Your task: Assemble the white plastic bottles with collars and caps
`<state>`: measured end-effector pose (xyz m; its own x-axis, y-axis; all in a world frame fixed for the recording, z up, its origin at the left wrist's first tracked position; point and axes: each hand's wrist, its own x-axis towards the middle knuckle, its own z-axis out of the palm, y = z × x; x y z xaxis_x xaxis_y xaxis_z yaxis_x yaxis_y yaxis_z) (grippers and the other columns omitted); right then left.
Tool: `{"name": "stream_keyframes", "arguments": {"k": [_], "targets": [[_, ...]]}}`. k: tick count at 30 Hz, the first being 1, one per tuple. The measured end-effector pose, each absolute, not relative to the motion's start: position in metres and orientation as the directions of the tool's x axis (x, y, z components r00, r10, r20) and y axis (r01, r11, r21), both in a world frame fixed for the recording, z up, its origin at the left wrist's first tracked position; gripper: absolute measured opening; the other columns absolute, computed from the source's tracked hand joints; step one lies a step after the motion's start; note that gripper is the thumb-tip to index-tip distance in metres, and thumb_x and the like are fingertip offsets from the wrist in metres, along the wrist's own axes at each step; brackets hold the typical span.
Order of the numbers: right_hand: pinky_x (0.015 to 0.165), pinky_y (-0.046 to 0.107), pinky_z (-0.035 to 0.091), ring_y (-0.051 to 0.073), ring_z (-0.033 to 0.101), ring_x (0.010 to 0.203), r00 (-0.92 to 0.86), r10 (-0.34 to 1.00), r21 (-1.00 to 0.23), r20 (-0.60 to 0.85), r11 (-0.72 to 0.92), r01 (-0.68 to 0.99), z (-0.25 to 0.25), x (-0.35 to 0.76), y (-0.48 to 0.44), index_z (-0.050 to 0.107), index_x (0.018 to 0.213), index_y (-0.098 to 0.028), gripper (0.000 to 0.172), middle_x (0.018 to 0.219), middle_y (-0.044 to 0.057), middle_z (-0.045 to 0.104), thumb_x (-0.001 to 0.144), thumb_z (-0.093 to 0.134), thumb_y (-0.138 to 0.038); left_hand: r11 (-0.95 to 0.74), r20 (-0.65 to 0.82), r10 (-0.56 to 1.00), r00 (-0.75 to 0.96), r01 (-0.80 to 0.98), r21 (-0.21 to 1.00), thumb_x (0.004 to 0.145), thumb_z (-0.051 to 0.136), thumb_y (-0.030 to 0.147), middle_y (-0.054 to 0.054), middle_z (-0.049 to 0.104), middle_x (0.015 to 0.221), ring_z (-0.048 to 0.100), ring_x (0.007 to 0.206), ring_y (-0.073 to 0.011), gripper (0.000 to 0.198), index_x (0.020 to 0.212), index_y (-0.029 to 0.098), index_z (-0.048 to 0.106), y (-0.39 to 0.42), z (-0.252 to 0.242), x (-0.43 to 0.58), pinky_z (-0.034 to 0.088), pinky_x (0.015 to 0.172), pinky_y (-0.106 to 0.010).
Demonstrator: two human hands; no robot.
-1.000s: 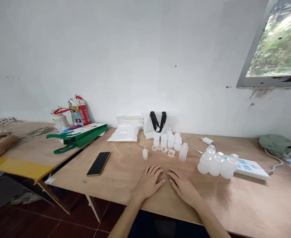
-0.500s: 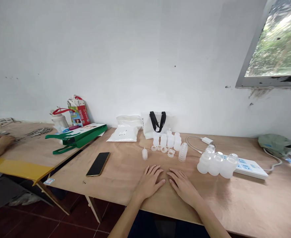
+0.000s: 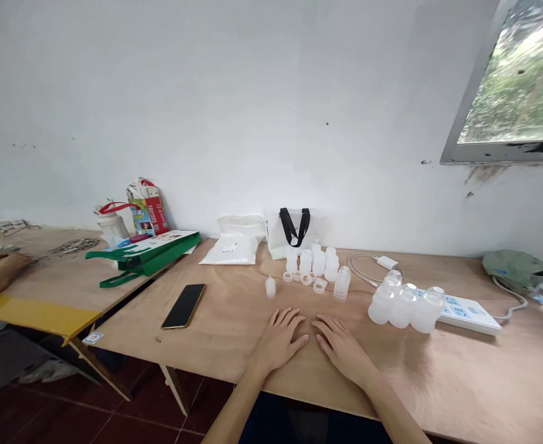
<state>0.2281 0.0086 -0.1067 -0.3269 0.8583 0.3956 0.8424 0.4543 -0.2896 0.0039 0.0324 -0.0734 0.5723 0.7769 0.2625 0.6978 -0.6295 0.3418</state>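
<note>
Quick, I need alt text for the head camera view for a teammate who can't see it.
The left hand and right hand rest flat and empty on a plywood table, just in front of small translucent plastic bottles and rings. Larger bottles stand to the right beside a white power strip; a smartphone lies to the left.

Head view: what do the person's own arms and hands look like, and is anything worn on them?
The left hand and right hand are bare, with slender fingers and no gloves, rings, watch or bracelet showing. The left forearm and right forearm have no sleeves on them. A dark garment shows between them.
</note>
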Motion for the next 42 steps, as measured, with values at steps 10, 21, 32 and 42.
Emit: {"name": "stream_keyframes", "arguments": {"k": [10,21,32,42], "targets": [[0.111,0.052,0.046,0.029,0.059,0.129,-0.328,0.853,-0.286,0.407,0.460,0.841,-0.108,0.228,0.009,0.064,0.130,-0.023,0.034,0.140,0.011,0.063,0.102,0.045,-0.026,-0.623,0.248,0.782,0.572,0.701,0.348,0.102,0.051,0.046,-0.006,0.050,0.154,0.042,0.144,-0.0263,0.042,0.139,0.026,0.054,0.033,-0.073,0.005,0.029,0.122,-0.051],[0.111,0.052,0.046,0.028,0.059,0.129,-0.327,0.849,-0.288,0.415,0.463,0.838,-0.108,0.228,0.009,0.064,0.130,-0.024,0.034,0.140,0.010,0.063,0.102,0.045,-0.025,-0.624,0.256,0.781,0.570,0.703,0.341,0.102,0.052,0.046,-0.006,0.051,0.153,0.043,0.143,-0.0264,0.042,0.138,0.026,0.055,0.034,-0.073,0.004,0.031,0.122,-0.051],[0.111,0.050,0.046,0.028,0.058,0.130,-0.334,0.857,-0.280,0.393,0.457,0.844,-0.106,0.229,0.008,0.065,0.130,-0.024,0.033,0.140,0.010,0.063,0.102,0.046,-0.025,-0.628,0.265,0.778,0.570,0.687,0.364,0.102,0.052,0.045,-0.007,0.051,0.153,0.043,0.143,-0.0271,0.041,0.138,0.027,0.055,0.033,-0.074,0.004,0.031,0.121,-0.051],[0.112,0.050,0.045,0.027,0.059,0.128,-0.329,0.862,-0.297,0.386,0.454,0.840,-0.101,0.227,0.006,0.063,0.130,-0.024,0.034,0.140,0.009,0.063,0.103,0.044,-0.026,-0.411,0.383,0.906,0.179,0.578,0.705,0.095,0.056,0.032,-0.008,0.062,0.117,0.061,0.114,-0.0237,0.018,0.110,0.022,0.053,0.056,-0.078,-0.008,0.047,0.103,-0.040]]}}
